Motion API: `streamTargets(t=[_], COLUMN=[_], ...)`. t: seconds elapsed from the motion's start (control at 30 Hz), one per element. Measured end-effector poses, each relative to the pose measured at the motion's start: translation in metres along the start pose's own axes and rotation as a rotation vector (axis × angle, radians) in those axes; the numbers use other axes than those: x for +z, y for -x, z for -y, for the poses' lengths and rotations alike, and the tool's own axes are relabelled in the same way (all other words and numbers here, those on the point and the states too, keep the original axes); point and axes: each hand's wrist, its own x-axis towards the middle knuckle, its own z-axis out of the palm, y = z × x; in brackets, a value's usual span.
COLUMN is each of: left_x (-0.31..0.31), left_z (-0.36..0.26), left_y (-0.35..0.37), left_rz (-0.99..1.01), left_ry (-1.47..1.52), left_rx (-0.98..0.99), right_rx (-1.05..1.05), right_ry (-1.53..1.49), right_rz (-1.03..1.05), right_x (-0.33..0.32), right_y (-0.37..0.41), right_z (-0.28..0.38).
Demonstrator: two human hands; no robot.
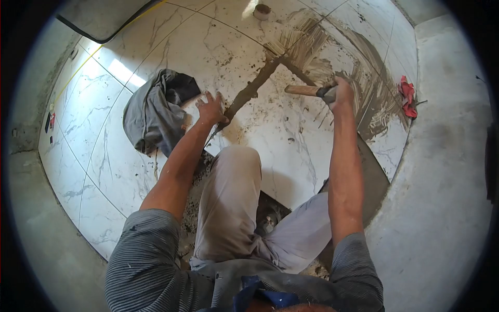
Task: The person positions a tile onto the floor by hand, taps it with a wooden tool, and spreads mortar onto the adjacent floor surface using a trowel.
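Note:
My left hand (210, 108) lies with fingers spread on the white marbled tile (283, 151), beside a wide joint smeared with dark grey mortar (247, 96). A grey cloth (156, 112) is bunched just left of that hand. My right hand (341, 95) is closed around the dark head end of what looks like a hammer. The wooden handle of this hammer (302, 90) points left, over the same tile. My fingers partly hide the head, so its exact shape does not show.
Streaked mortar (371, 78) covers the tiles at upper right. A red rag (407, 97) lies by the right wall (447, 130). A small round container (261, 12) stands at the top. A gap in the tiling (270, 210) shows between my knees. A yellow line (93, 52) runs along the upper left.

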Motion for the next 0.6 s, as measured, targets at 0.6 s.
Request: streamTargets(t=[0.6], left_x=[-0.005], left_z=[0.03], left_y=[-0.025], left_rz=[0.121], left_ry=[0.084], left_rx=[0.124], right_rx=[-0.217], right_ry=[0.349], right_rz=[0.173], right_x=[-0.051], right_y=[0.128], right_z=[-0.055])
